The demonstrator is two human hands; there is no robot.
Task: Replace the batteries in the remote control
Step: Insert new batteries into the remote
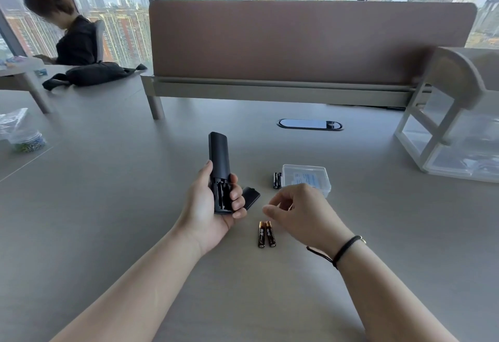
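My left hand [208, 206] grips a black remote control [219, 158] back side up, its battery bay [222, 194] uncovered and holding no batteries. The black battery cover [251, 193] lies on the table just right of that hand. Two brown and gold batteries [266, 233] lie side by side near the table's front. Two black batteries [277, 180] lie further back, beside a clear plastic box [306, 178]. My right hand [294, 212] hovers just above the brown pair with fingers loosely curled and nothing in it.
A brown divider panel [310, 42] closes off the back of the grey table [135, 206]. A white shelf unit [453, 125] stands at the right, a plastic bag [21, 131] at the left. A cable grommet [310, 124] sits mid-table. Another person [67, 28] sits far left.
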